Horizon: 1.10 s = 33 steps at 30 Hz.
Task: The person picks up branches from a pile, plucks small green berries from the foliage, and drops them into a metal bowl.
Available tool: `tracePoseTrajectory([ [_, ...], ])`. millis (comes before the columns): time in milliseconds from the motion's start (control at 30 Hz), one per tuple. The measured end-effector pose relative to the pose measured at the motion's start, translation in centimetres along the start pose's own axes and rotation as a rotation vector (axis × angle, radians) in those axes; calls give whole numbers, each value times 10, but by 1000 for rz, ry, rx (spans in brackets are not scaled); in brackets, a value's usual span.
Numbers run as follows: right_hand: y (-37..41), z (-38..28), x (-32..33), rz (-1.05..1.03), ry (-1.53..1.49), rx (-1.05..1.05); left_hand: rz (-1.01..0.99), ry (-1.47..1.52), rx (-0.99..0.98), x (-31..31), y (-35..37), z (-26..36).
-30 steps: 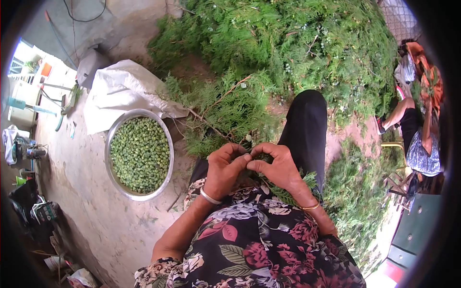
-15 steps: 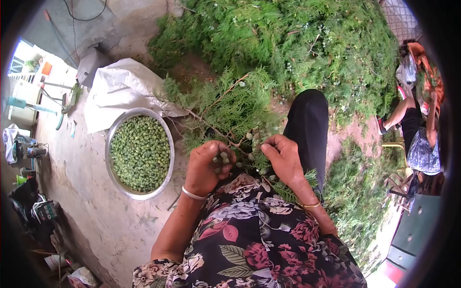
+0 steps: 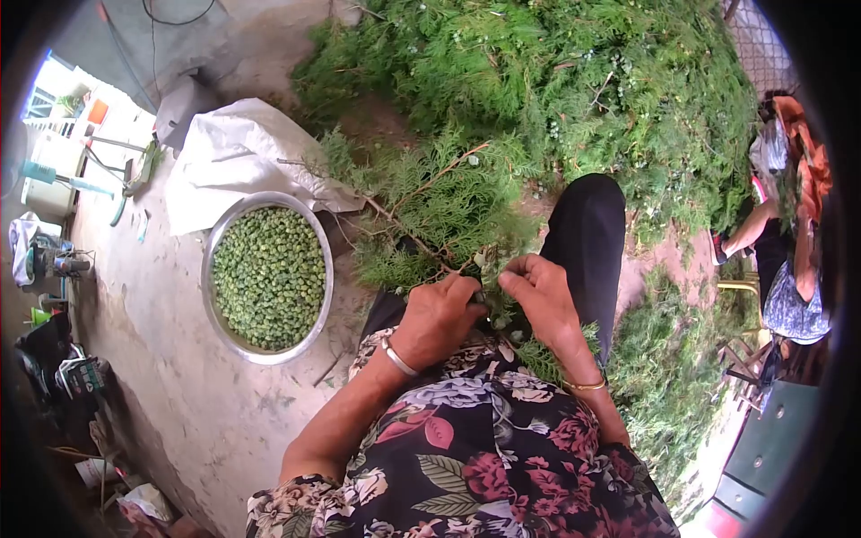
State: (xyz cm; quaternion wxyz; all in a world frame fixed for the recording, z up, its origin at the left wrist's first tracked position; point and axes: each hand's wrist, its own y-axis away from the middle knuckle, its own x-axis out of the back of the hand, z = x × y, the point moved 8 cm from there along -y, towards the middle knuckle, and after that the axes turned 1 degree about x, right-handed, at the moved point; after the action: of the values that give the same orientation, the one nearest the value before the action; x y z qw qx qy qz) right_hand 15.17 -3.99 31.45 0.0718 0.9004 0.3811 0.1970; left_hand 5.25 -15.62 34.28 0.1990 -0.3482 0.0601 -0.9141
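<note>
A leafy conifer branch (image 3: 439, 193) with small green cones lies across my lap. My left hand (image 3: 438, 321) is curled closed at its near end, the fingertips turned inward; the green cones seen in its palm a moment ago are now mostly hidden. Close by on the right, my right hand (image 3: 543, 294) has thumb and forefinger pinched together over the sprigs, and what lies between them is hidden. A metal basin (image 3: 269, 357) on the floor to my left holds a heap of picked green cones (image 3: 269, 278).
Behind the basin lies a white sack (image 3: 238, 152). A large pile of cut conifer branches (image 3: 556, 90) spreads ahead and to the right. Another person (image 3: 794, 278) sits at the far right. Bags and tools (image 3: 76, 386) stand along the left edge.
My left hand has moved right, toward my right hand, and turned so its palm no longer shows. My right hand has shifted slightly. The view has moved a little.
</note>
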Motion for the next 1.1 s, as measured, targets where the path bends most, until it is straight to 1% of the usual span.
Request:
tracePoseTrajectory([
  [67,0,4,-9,-82,4,47,10,22,-3,0,-1,-2],
  [100,0,0,-9,-88,5,49,22,43,-8,0,-1,-2],
  [167,1,-5,-16,-187,134,-15,38,16,7,-2,1,-2],
  [200,-2,4,-18,-197,136,-12,48,-6,17,-4,2,-3],
  [233,-6,19,-22,-234,-57,-33,98,24,28,-3,3,-4],
  [267,-9,28,-26,-269,-249,-56,102,22,32,-1,3,-4],
  [333,-8,22,-30,-295,-233,-36,66,275,330,-4,8,-25],
  [367,-9,26,-32,-306,-167,-4,68,276,331,-1,7,-23],
  [400,-10,25,-33,-316,-101,26,62,643,547,-5,12,-37],
  [433,-10,23,-33,-314,-99,25,52,1013,759,-15,21,-45],
  [467,-9,18,-33,-330,-92,26,49,1015,759,-9,24,-47],
  [533,-8,13,-32,-338,-88,22,135,1521,661,3,31,-44],
  [567,-7,11,-31,-343,-67,50,176,1582,613,10,35,-47],
  [600,-8,8,-32,-350,-46,80,177,1582,616,14,39,-49],
  [667,-7,7,-33,-361,-88,46,311,1453,738,25,55,-60],
  [700,-7,8,-33,-367,-126,14,316,1341,740,26,59,-64],
  [733,-7,9,-34,-367,-126,13,316,1341,740,23,60,-62],
  [800,-7,10,-35,-363,-209,21,175,706,699,23,58,-54],
  [833,-7,10,-35,-360,-208,21,193,469,558,23,50,-45],
  [867,-7,13,-36,-367,-257,-23,192,471,555,16,48,-44],
  [900,-6,15,-37,-372,-307,-68,169,254,439,13,41,-34],
  [933,-6,14,-36,-368,-307,-67,145,38,322,10,37,-25],
  [967,-5,13,-35,-369,-304,-86,127,-60,264,4,36,-22],
  [1000,-5,14,-35,-372,-302,-105,124,-59,263,4,36,-21],
  [1033,-4,16,-35,-371,-304,-106,83,-122,249,2,35,-20],
  [1067,-5,16,-35,-363,-275,-80,42,-185,235,0,34,-20],
  [1100,-6,16,-34,-356,-247,-55,41,-185,234,-2,35,-23],
])
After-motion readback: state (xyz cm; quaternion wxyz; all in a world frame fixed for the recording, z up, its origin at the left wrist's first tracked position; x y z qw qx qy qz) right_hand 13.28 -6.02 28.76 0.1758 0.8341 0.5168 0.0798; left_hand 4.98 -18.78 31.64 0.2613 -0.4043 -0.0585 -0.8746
